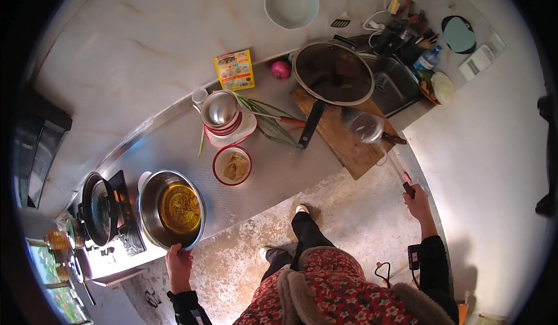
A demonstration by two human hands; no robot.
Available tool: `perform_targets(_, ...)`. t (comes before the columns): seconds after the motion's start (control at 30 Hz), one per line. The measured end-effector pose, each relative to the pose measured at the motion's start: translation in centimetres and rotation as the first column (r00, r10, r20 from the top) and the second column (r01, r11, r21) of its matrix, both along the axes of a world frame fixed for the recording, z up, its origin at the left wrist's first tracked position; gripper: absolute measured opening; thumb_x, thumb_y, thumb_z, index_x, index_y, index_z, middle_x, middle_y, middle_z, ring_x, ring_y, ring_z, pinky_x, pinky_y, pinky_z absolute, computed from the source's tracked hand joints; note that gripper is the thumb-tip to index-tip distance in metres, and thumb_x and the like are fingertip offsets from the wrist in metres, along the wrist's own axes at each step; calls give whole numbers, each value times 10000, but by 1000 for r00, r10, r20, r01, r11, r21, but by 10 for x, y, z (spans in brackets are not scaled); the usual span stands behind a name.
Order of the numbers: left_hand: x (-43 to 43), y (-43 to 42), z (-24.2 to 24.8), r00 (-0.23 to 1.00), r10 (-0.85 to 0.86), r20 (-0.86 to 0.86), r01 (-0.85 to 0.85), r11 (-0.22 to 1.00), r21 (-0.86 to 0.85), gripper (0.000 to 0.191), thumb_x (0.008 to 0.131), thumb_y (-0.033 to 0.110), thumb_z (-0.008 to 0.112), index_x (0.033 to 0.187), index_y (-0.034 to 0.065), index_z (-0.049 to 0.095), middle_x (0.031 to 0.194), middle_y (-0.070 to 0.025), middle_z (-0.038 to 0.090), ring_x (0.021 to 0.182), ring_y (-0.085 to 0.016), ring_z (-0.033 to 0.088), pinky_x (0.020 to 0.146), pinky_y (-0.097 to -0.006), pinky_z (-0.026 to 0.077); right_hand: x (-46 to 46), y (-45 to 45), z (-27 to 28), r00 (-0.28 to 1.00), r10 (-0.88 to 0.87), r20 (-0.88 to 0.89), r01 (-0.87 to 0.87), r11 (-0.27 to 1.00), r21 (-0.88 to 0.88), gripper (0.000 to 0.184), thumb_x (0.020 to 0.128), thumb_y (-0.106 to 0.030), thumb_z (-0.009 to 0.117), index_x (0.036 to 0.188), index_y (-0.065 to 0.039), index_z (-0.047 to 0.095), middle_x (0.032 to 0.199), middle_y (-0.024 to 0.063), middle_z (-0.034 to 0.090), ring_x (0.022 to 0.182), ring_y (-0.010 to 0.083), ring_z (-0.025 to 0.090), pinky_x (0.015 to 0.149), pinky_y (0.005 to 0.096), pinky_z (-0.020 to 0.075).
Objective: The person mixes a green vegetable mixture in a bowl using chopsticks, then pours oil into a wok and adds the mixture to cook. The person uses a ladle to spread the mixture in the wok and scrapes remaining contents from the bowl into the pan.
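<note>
My left hand (179, 266) grips the near rim of a stainless steel bowl (150, 207) that holds yellow oil with bits in it. Out to the right, my right hand (417, 203) is closed around the brown handle of a metal strainer or ladle (367, 128), whose blurred round head is over the cleaver and the wooden cutting board (329, 128). The cleaver's dark handle (393, 139) points right. Between my hands, a red-rimmed bowl (236, 165) with pale brown food stands on the metal counter. Behind it, a steel ladle (220, 109) rests on stacked bowls.
A wok (99, 208) sits on the stove at left. Green onions (270, 124), a yellow packet (234, 69) and a red onion (280, 69) lie along the back. A glass-lidded pan (333, 73) overlaps the board beside the sink (394, 85). A bottle (427, 58) stands behind the sink.
</note>
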State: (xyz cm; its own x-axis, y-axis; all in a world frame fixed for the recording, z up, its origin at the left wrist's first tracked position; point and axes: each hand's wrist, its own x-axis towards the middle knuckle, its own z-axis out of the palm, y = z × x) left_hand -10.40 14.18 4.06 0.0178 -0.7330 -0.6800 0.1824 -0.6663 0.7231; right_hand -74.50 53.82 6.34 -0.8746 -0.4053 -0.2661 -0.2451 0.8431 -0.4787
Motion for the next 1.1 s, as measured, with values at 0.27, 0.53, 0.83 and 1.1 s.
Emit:
perform_targets(0.27,33,-18,-2,996,-91,-11,90,991,-96,114,916,142,591,958,44,631,856,-76,701,701,-219,698,490,-304,473,10,-25,104,960,-277,-34,171,682,-711,349,1000,-167,651,1276,-36,483,725,37,592,493,84,524,430,247,407)
perform_targets(0.53,-18,-7,-2,998,29,-49,-34,995,-95,109,906,133,593,980,56,615,851,-80,705,704,-227,717,455,-292,471,-118,-105,14,808,-400,-433,319,915,-248,476,1012,-220,561,1460,-142,419,1223,303,650,1081,459,660,877,523,542)
perform_targets(0.83,-78,1,7,1000,-28,2,28,994,-106,102,900,146,614,961,65,628,768,-52,651,679,-235,707,468,-303,474,-141,-80,-31,878,-272,-394,23,846,-533,568,1023,-227,595,1547,-176,384,1203,276,675,1099,444,672,920,462,515)
perform_targets(1.1,-104,33,62,981,-176,-82,159,971,-179,94,972,176,604,933,94,630,725,-11,596,663,-138,605,574,-275,484,-110,-129,-43,1000,-7,-1,3,610,-792,451,1058,-205,544,1479,-62,472,1001,81,625,758,139,594,627,240,454)
